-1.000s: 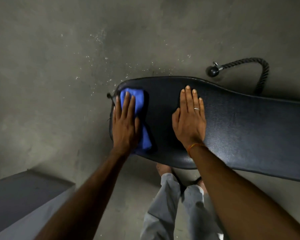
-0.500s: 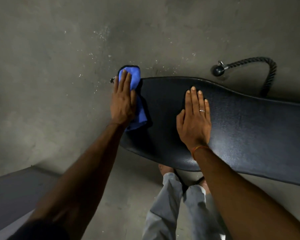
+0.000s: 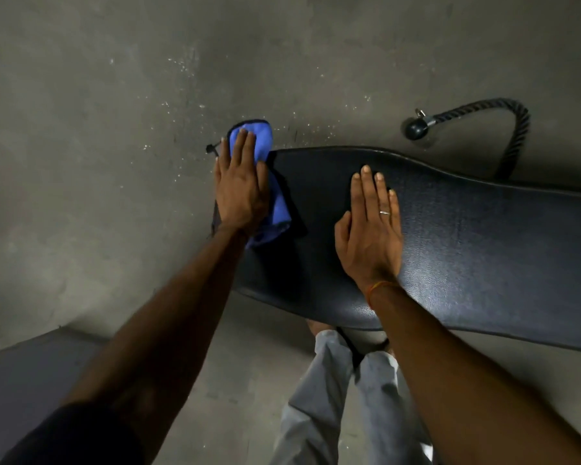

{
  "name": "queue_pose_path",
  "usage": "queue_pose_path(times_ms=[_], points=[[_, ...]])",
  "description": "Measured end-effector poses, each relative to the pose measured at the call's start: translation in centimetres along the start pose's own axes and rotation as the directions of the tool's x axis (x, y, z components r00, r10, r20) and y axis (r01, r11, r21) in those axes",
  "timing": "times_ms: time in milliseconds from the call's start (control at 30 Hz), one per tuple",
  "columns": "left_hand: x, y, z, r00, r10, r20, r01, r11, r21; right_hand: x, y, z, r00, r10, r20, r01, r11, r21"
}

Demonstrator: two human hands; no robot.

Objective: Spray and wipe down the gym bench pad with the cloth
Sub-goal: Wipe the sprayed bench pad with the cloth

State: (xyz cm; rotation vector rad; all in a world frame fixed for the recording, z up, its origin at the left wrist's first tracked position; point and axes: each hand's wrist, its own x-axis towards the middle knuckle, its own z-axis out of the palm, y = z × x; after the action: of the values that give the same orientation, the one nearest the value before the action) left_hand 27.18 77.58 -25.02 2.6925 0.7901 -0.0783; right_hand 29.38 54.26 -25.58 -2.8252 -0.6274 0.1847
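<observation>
Cloth [image 3: 278,209] slid over pad [image 3: 467,250] end, hands [image 3: 240,189] [image 3: 371,243] flat

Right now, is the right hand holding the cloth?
No, the right hand lies flat on the bench pad; the left hand presses the cloth.

- Left hand [image 3: 240,193] flat at the bench pad's [image 3: 483,250] narrow end, fingers straight and together, pressing the blue cloth [image 3: 277,209] down over that end.
- Left arm [image 3: 182,313] stretched straight out to the pad's end, dark sleeve [image 3: 74,434] at the upper arm.
- Right hand [image 3: 371,236] palm-down on the pad's top, further along from that end, fingers extended, ring [image 3: 384,213] on one, orange band [image 3: 374,290] at the wrist.
- Right forearm [image 3: 450,347] crosses the pad's near edge.
</observation>
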Motion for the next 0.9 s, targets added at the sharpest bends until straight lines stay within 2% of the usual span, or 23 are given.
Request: queue_pose_path(times_ms=[67,133,267,433,533,633,800,900], points=[[-0.5,0.8,0.2,0.999,-0.04,-0.013,0.04,0.999,-0.012,0.0,0.0,-0.1,1.0,0.001,0.0,-0.001,1.0,0.013],[-4.6,1.3,0.4,0.998,0.056,-0.022,-0.056,0.998,-0.006,-0.1,0.0,-0.2,1.0,0.001,0.0,-0.001,1.0,0.014],[-12.3,1.6,1.0,0.976,0.196,0.093,-0.2,0.979,0.036,0.1,0.1,-0.1,1.0,0.005,0.009,-0.005,1.0,0.0],[-5.9,1.3,0.6,0.924,0.344,0.168,-0.365,0.923,0.123,0.1,0.2,0.2,1.0,-0.008,0.017,0.008,1.0,0.0],[-0.6,2.6,0.7,0.965,0.235,0.118,-0.246,0.966,0.084,0.0,0.1,0.2,1.0,-0.003,0.004,0.003,1.0,-0.001],[-0.3,3.1,0.8,0.99,0.11,0.085,-0.118,0.99,0.083,0.0,0.0,0.0,1.0,-0.005,0.004,0.005,1.0,0.006],[-7.9,-1.1,1.5,0.997,-0.028,-0.069,0.028,1.0,-0.001,-0.1,0.1,-0.3,1.0,0.0,0.001,0.0,1.0,0.028],[-12.8,-2.0,1.5,0.998,-0.058,-0.029,0.058,0.998,-0.015,0.0,0.1,-0.3,1.0,-0.004,0.014,0.003,1.0,0.026]])
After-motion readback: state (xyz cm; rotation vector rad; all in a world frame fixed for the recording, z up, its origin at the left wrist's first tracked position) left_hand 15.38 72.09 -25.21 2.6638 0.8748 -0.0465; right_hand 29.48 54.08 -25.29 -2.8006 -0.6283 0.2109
